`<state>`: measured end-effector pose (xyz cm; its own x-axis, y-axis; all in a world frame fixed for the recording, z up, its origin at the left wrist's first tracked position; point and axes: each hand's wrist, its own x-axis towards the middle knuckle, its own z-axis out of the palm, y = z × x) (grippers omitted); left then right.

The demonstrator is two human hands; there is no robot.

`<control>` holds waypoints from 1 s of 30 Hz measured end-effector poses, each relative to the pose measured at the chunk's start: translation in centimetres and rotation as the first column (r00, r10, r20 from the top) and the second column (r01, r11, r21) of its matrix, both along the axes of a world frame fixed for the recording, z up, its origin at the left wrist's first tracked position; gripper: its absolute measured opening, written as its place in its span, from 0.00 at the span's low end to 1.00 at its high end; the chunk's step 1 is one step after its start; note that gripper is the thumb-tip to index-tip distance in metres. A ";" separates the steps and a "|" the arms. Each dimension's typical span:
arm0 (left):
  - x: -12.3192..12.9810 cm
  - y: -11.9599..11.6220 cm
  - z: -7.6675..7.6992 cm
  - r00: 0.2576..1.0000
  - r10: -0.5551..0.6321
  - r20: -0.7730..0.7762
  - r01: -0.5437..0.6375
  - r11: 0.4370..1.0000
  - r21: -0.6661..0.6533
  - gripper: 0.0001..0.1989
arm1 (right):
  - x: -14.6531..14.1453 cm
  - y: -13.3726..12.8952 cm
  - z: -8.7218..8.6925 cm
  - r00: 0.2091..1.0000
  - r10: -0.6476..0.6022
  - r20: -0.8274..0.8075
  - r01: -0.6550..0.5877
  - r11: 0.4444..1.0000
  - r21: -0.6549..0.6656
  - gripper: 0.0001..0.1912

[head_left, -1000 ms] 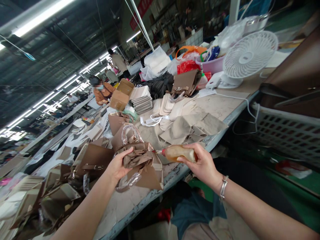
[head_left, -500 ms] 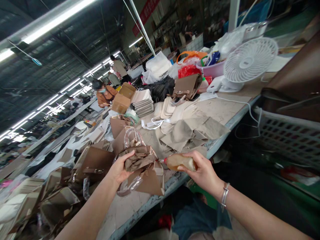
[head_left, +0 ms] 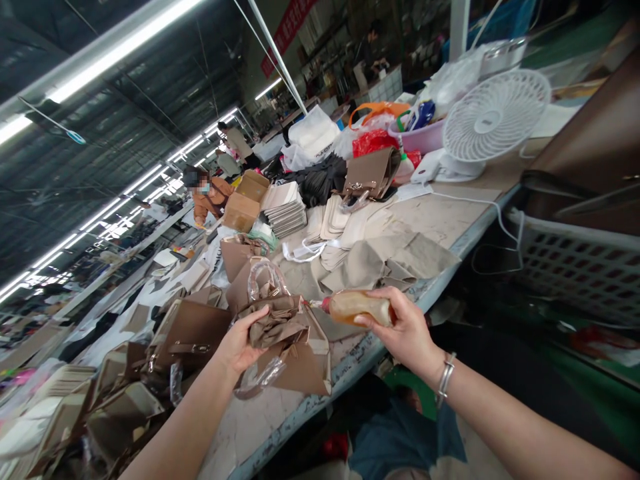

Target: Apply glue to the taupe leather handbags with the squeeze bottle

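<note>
My left hand (head_left: 249, 339) grips the bunched brown lining (head_left: 280, 319) of a brown handbag (head_left: 300, 369) that lies on the table. Clear plastic wraps the bag's handles. In my right hand (head_left: 403, 325) is a squeeze bottle (head_left: 359, 309) of amber liquid, lying nearly level. Its red nozzle end points left and sits at the right edge of the lining; whether the tip touches cannot be made out. A second handbag (head_left: 253, 285) stands just behind, its handle also in plastic.
More brown handbags (head_left: 190, 330) crowd the left. Beyond my hands lie grey fabric pieces (head_left: 365, 263), a stack of pale panels (head_left: 284, 210) and a cardboard box (head_left: 245, 200). A white fan (head_left: 495, 120) stands at the back right, above a plastic basket (head_left: 575, 267). A co-worker (head_left: 213, 193) is at the far left.
The squeeze bottle has moved slightly up and left, and its nozzle now lies nearer the upper right edge of the lining. My left hand keeps its hold.
</note>
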<state>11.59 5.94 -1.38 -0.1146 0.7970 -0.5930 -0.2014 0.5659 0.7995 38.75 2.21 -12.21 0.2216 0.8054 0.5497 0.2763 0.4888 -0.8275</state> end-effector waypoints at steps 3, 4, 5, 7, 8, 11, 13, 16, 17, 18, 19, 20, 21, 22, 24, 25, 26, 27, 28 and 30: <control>0.1 0.1 0.0 1.000 0.004 -0.002 -0.004 1.000 -0.006 0.09 | 0.3 -0.4 -0.1 0.999 0.037 0.018 -0.037 0.999 -0.016 0.16; 0.1 0.2 0.0 1.000 0.006 -0.003 -0.006 1.000 -0.007 0.09 | 0.4 -0.5 -0.1 0.999 0.042 0.016 -0.042 0.999 -0.014 0.16; 0.1 0.2 0.0 1.000 0.007 -0.002 -0.007 1.000 -0.006 0.09 | 0.3 -0.5 -0.1 0.999 0.043 0.011 -0.043 0.999 -0.009 0.17; 0.1 0.2 0.0 1.000 0.003 0.002 -0.003 1.000 -0.008 0.09 | 0.2 -0.2 -0.1 1.000 0.029 0.000 -0.029 1.000 0.007 0.17; 0.0 0.3 0.0 1.000 -0.001 0.002 0.001 1.000 -0.009 0.09 | 0.1 0.0 -0.1 1.000 0.024 -0.004 -0.024 1.000 0.012 0.17; -0.2 0.2 0.0 1.000 -0.002 -0.010 0.002 1.000 -0.013 0.09 | -0.1 0.6 -0.1 1.000 0.019 -0.015 -0.019 1.000 0.000 0.17; -0.3 0.3 0.0 1.000 0.006 -0.016 -0.006 1.000 -0.011 0.08 | -0.2 0.6 -0.1 0.999 0.044 0.006 -0.044 0.999 -0.022 0.17; -0.3 0.3 -0.1 1.000 -0.003 -0.005 0.003 1.000 -0.011 0.09 | 0.0 0.0 -0.1 0.993 0.094 0.064 -0.092 0.995 -0.035 0.17; -0.2 0.3 -0.1 1.000 -0.011 0.000 0.011 1.000 -0.011 0.09 | 0.1 -0.1 -0.1 0.993 0.097 0.068 -0.095 0.995 -0.033 0.17; -0.2 0.3 -0.1 1.000 -0.017 0.001 0.017 1.000 -0.012 0.09 | 0.1 -0.2 -0.1 0.994 0.090 0.061 -0.089 0.996 -0.026 0.17; -0.1 0.4 -0.1 1.000 -0.021 0.000 0.021 1.000 -0.013 0.10 | 0.1 -0.2 -0.1 0.996 0.081 0.049 -0.080 0.997 -0.016 0.17; -0.1 0.4 -0.1 1.000 -0.020 -0.005 0.020 1.000 -0.011 0.10 | 0.1 -0.1 0.0 0.997 0.071 0.037 -0.071 0.997 -0.001 0.17; -0.1 0.4 -0.1 1.000 -0.017 -0.010 0.017 1.000 -0.008 0.10 | 0.1 0.1 0.0 0.998 0.065 0.028 -0.065 0.998 0.013 0.17; -0.2 0.4 -0.1 1.000 -0.013 -0.016 0.013 1.000 -0.006 0.10 | 0.0 0.3 0.0 0.998 0.061 0.021 -0.062 0.998 0.024 0.18; -0.3 0.5 -0.2 1.000 -0.013 -0.027 0.013 1.000 -0.007 0.10 | -0.1 0.6 0.1 0.998 0.058 0.016 -0.058 0.998 0.028 0.18; -0.4 0.5 -0.3 0.999 -0.018 -0.027 0.018 1.000 -0.008 0.10 | -0.2 0.6 0.1 0.998 0.059 0.022 -0.059 0.998 0.024 0.18; -0.5 0.5 -0.3 0.999 -0.024 -0.024 0.024 1.000 -0.008 0.10 | -0.1 0.5 0.1 0.997 0.064 0.035 -0.064 0.998 0.017 0.17; -0.5 0.5 -0.3 0.999 -0.031 -0.019 0.031 1.000 -0.007 0.10 | -0.1 0.3 0.1 0.996 0.072 0.052 -0.073 0.997 0.009 0.17; -0.4 0.5 -0.3 0.999 -0.037 -0.011 0.036 0.999 -0.005 0.10 | 0.0 0.1 0.0 0.994 0.083 0.072 -0.083 0.997 0.000 0.17; -0.2 0.5 -0.3 0.999 -0.041 0.007 0.041 0.999 -0.003 0.10 | 0.2 -0.4 0.0 0.989 0.105 0.105 -0.104 0.994 -0.014 0.17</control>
<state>11.34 6.46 -1.69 -0.0779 0.7990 -0.5963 -0.1830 0.5764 0.7964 38.93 1.83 -12.18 0.0770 0.8256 0.5590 0.3103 0.5129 -0.8004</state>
